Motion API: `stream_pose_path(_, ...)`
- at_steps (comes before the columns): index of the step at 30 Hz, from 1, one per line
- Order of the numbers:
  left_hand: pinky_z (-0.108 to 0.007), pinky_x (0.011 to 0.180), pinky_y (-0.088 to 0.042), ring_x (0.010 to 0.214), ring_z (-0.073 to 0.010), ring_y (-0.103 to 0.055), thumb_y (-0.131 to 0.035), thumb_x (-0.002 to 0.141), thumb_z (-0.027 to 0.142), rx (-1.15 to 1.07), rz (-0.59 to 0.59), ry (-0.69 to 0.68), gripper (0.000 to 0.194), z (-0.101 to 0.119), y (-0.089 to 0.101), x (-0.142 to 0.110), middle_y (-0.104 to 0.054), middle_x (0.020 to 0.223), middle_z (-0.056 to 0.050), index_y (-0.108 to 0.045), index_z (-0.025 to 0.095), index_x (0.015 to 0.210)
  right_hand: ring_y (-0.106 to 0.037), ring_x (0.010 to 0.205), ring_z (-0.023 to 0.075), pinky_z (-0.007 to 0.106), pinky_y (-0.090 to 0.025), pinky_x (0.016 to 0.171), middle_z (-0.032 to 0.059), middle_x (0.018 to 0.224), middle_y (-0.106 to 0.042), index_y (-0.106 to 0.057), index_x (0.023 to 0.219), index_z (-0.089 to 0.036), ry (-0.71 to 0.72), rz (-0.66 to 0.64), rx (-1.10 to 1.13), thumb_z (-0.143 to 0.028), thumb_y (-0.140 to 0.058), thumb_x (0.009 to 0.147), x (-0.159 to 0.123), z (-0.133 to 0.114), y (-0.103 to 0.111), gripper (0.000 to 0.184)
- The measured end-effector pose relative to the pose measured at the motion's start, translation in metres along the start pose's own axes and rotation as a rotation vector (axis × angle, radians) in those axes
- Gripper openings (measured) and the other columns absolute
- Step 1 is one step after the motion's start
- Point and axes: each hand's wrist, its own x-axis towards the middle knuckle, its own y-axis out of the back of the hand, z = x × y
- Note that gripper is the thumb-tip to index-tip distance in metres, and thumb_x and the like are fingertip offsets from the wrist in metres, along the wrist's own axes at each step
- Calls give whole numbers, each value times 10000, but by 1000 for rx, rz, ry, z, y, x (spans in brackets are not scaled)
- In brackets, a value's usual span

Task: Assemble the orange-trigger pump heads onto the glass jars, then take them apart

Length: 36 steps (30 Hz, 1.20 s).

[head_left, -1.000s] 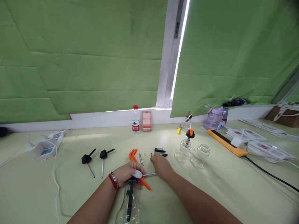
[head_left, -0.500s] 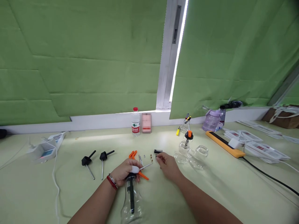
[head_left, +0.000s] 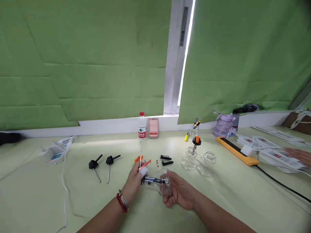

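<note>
In hand: steadying a clear bottle (head_left: 153, 187) on its side above the table (head_left: 126, 218), with a black insert (head_left: 155, 180) lying lengthwise inside. Closed at the neck end with the left hand (head_left: 134, 179), also keeping hold of an orange lever (head_left: 146, 164) and a thin metal rod (head_left: 140, 158). Gripping the wide end with the right hand (head_left: 182, 193), half open, fingers curled around the clear wall. Hard to tell how firmly. Judging from this crowded left grip, calls for support at both ends and care against slipping the rod or lever loose. Just beyond, on the table: small brown pieces (head_left: 157, 163) beside two black spring parts (head_left: 167, 163).
</note>
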Motion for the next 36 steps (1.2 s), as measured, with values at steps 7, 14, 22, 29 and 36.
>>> stream_pose_path(7, -235, 559, -346, 609, -142, -449, -474, 813, 430, 267, 20, 25, 244, -12, 6, -12, -473, 670, 10, -484, 200, 731, -572, 714, 147, 259, -460, 588, 56, 1049, -528, -379, 1223, -278, 317, 68, -673, -326, -683, 609, -19, -8, -3, 687)
stream_pose_path(14, -225, 503, -317, 493, -107, -368, -396, 836, 421, 328, 68, 22, 259, 8, 3, -14, -417, 584, 48, -468, 191, 741, -350, 1226, 280, 463, -368, 947, 93, 1390, -270, -245, 1361, -327, 583, 53, -868, -387, -608, 720, -25, -11, -6, 739)
stream_pose_path(22, -212, 425, -263, 420, -93, -326, -420, 810, 460, 279, 25, 87, 295, 1, 8, -11, -424, 537, 49, -473, 194, 692, -383, 1208, 286, 500, -335, 980, 92, 1344, -353, -402, 1263, -332, 698, 55, -1102, -334, -608, 760, -18, 3, -10, 543)
stream_pose_path(29, -221, 545, -324, 562, -115, -403, -441, 834, 361, 469, 85, -271, 203, 6, 9, -20, -457, 608, 36, -468, 191, 725, -553, 1032, 267, 447, -513, 714, 162, 1292, -390, -149, 1360, -301, 406, 89, -641, -497, -468, 826, -12, 8, -9, 653)
stream_pose_path(36, -184, 382, -199, 400, -67, -267, -439, 802, 416, 191, 21, 219, 264, 14, 6, -14, -347, 504, 69, -415, 197, 656, -435, 1172, 268, 441, -442, 911, 119, 1272, -445, -422, 1242, -267, 1133, 192, -1675, -122, -600, 737, -17, 3, -12, 554)
